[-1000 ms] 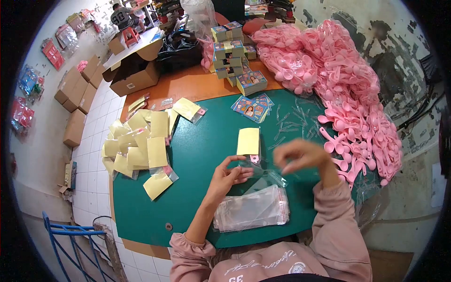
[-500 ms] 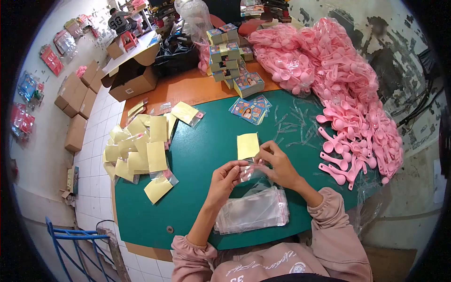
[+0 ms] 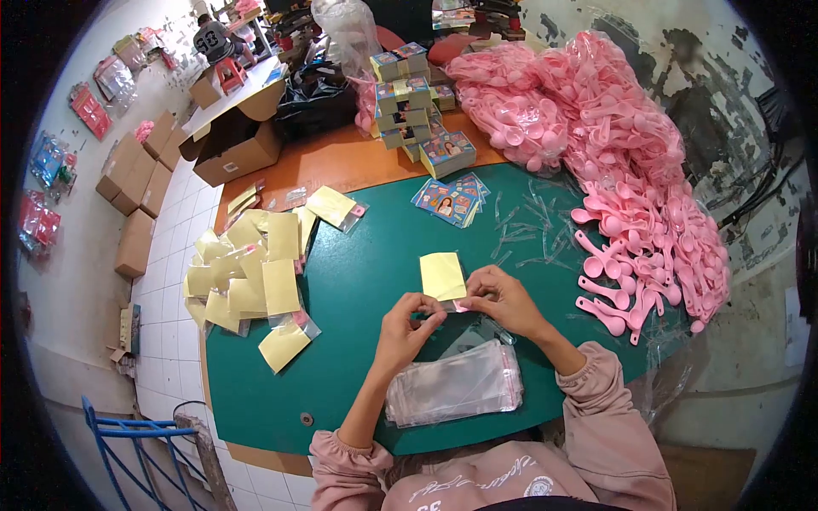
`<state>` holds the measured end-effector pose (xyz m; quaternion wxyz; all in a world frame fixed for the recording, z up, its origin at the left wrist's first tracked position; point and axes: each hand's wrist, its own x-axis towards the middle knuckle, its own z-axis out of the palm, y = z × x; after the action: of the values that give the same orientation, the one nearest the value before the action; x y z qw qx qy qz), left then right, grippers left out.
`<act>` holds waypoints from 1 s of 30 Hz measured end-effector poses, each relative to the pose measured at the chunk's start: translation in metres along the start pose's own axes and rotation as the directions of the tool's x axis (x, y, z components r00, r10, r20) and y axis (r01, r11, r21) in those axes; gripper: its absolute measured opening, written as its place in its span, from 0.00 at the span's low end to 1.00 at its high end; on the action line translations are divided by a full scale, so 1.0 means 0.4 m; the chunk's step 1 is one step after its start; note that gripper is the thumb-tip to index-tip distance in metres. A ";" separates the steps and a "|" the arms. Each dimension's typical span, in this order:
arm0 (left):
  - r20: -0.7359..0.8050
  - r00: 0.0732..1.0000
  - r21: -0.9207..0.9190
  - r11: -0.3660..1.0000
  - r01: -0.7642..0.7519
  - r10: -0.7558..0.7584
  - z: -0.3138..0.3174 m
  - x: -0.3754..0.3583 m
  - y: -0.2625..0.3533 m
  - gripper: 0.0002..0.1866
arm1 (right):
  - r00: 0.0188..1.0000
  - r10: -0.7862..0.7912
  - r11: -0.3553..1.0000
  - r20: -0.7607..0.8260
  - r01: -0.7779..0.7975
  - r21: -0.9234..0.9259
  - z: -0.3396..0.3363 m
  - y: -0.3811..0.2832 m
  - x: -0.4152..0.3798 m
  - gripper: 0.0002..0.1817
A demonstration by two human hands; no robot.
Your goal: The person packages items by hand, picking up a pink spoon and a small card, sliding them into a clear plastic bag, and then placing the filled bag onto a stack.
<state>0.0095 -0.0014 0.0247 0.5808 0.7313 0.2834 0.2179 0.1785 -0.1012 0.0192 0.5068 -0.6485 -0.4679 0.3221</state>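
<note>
A 9 on the distant grey shirt (image 3: 211,39), second digit unclear; pink sweater lettering (image 3: 501,477) illegible

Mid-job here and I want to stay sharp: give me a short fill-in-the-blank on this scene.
1. At the left hand and right hand, the packet shows a plain card face coloured ____.
2. The spoons heaped by the wall are coloured ____.
3. The stacked clear bags lie on a table top coloured ____.
4. The pile of packets lies on the picture's ____ side.

Missing words: yellow; pink; green; left.
</note>
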 end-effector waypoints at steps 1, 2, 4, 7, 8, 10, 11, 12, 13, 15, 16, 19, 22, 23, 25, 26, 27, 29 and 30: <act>0.007 1.000 0.009 1.000 0.029 -0.029 -0.001 -0.001 0.004 0.08 | 1.000 0.001 1.000 -0.006 -0.001 -0.002 0.001 -0.001 0.000 0.10; 0.012 1.000 0.009 1.000 0.028 -0.028 0.000 -0.001 -0.001 0.08 | 0.992 0.113 0.976 0.058 -0.122 0.178 0.003 -0.003 -0.001 0.09; 0.000 0.997 -0.031 0.997 0.071 -0.071 -0.002 0.000 -0.020 0.08 | 0.968 0.208 0.906 0.141 -0.245 0.346 0.013 -0.005 0.000 0.09; -0.041 0.992 -0.043 0.992 0.115 -0.117 0.000 0.008 -0.055 0.08 | 0.981 0.190 0.902 0.042 -0.191 0.387 0.028 -0.007 -0.006 0.08; -0.039 0.992 -0.044 0.992 0.117 -0.119 0.002 0.006 -0.054 0.08 | 0.976 0.213 0.912 0.041 -0.214 0.349 0.028 -0.011 -0.007 0.07; -0.041 0.985 -0.002 0.986 0.165 -0.165 0.008 0.002 -0.042 0.08 | 0.971 0.237 0.920 0.042 -0.238 0.310 0.030 -0.007 -0.007 0.06; -0.041 0.985 -0.002 0.986 0.167 -0.167 0.014 0.001 -0.041 0.08 | 0.974 0.225 0.921 0.027 -0.222 0.320 0.033 0.006 -0.007 0.06; -0.053 0.979 -0.064 0.979 0.194 -0.198 0.020 -0.001 -0.041 0.08 | 0.977 0.214 0.922 0.014 -0.206 0.329 0.034 0.015 -0.008 0.06; -0.064 0.972 -0.125 0.968 0.219 -0.228 0.026 -0.001 -0.040 0.07 | 0.977 0.214 0.922 0.018 -0.207 0.328 0.033 0.020 -0.009 0.06; -0.075 0.968 -0.165 0.961 0.223 -0.237 0.030 -0.001 -0.033 0.07 | 0.979 0.204 0.935 -0.026 -0.188 0.299 0.034 0.027 -0.008 0.07; -0.081 0.966 -0.203 0.953 0.225 -0.245 0.031 -0.002 -0.032 0.07 | 0.979 0.204 0.935 -0.018 -0.189 0.300 0.035 0.026 -0.008 0.07; -0.127 0.970 -0.261 0.950 0.169 -0.207 0.032 0.000 -0.055 0.08 | 0.973 0.231 0.919 -0.029 -0.208 0.334 0.036 0.021 -0.008 0.06; -0.200 0.966 -0.307 0.946 0.099 -0.166 0.038 -0.002 -0.041 0.08 | 0.972 0.235 0.928 -0.026 -0.216 0.304 0.039 0.021 -0.008 0.06; -0.202 0.965 -0.308 0.946 0.099 -0.167 0.036 -0.003 -0.036 0.08 | 0.972 0.235 0.929 -0.028 -0.217 0.299 0.040 0.018 -0.009 0.06; -0.186 0.961 -0.359 0.924 0.129 -0.206 0.033 -0.005 -0.028 0.08 | 0.971 0.236 0.931 -0.029 -0.217 0.293 0.041 0.017 -0.008 0.06; -0.186 0.961 -0.360 0.924 0.129 -0.207 0.034 -0.005 -0.028 0.08 | 0.969 0.244 0.926 -0.045 -0.218 0.309 0.042 0.019 -0.008 0.06; -0.192 0.960 -0.341 0.931 0.129 -0.203 0.037 -0.007 -0.029 0.07 | 0.966 0.252 0.920 -0.060 -0.220 0.325 0.043 0.021 -0.009 0.07; -0.197 0.960 -0.321 0.938 0.127 -0.198 0.037 -0.009 -0.035 0.07 | 0.965 0.245 0.919 -0.092 -0.201 0.340 0.048 0.024 -0.009 0.08; -0.153 0.971 -0.281 0.950 0.136 -0.184 0.034 -0.010 -0.046 0.06 | 0.963 0.238 0.918 -0.124 -0.181 0.354 0.050 0.024 -0.008 0.09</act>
<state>0.0124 -0.0108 0.0035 0.6629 0.5980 0.3602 0.2705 0.1623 -0.0977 0.0043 0.6102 -0.6222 -0.2898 0.3956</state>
